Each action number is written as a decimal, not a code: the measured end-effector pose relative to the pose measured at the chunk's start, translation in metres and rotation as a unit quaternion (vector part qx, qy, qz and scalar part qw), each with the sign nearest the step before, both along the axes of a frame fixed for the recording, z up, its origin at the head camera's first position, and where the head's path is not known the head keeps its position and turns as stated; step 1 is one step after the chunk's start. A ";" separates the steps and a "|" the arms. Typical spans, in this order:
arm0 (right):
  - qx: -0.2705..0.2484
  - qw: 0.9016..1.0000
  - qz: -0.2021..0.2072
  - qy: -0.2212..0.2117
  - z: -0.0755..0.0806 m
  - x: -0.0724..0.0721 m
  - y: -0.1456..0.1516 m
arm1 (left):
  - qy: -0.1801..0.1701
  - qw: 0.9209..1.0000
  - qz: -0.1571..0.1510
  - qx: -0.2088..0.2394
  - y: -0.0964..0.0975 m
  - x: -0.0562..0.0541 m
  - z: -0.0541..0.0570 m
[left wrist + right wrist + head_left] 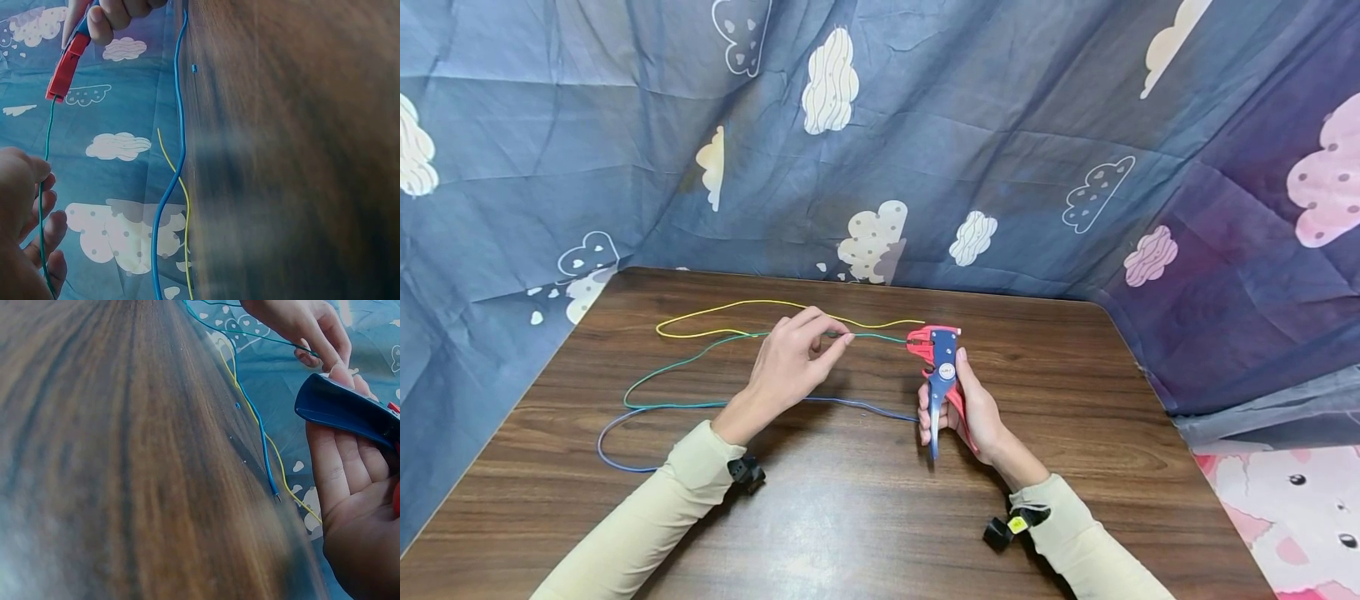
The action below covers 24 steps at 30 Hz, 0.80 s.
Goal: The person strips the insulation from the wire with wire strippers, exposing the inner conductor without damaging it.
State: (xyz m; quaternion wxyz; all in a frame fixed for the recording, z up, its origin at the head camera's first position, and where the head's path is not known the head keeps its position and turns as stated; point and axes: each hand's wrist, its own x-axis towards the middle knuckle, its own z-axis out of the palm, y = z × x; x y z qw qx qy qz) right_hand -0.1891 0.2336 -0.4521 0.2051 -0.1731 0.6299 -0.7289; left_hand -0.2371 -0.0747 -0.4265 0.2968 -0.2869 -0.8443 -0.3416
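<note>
My left hand (790,354) pinches the green wire (880,337) between thumb and finger, and from that pinch the strand runs across to the tool on my other side. My right hand (977,408) grips the wire stripper (942,358), fingers wrapped about its handles, with the red jaws turned toward my left hand and the wire's end at their mouth. The rest of the green wire trails out past my left hand in a curve. Beyond that hand, the yellow wire (760,301) loops over the table (1075,400), one end near the stripper's head. The blue wire (865,406) passes below my left wrist and ends beneath my right hand (a tiny blue bit (194,68) lies near it), while a cloud-patterned curtain (925,125) hangs beyond both hands
</note>
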 end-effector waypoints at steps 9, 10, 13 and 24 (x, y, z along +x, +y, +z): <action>0.006 1.000 0.000 0.002 -0.001 0.000 -0.001 | 0.005 1.000 -0.002 0.000 0.000 0.000 0.001; 0.007 1.000 -0.001 0.002 -0.001 0.001 -0.001 | 0.005 1.000 -0.002 0.000 0.000 0.001 0.001; 0.012 1.000 -0.006 0.009 0.000 0.001 -0.001 | 0.005 1.000 0.000 0.001 0.001 0.001 0.001; 0.017 0.999 -0.027 0.032 0.003 0.002 -0.002 | 0.007 1.000 -0.004 0.002 0.002 0.002 0.003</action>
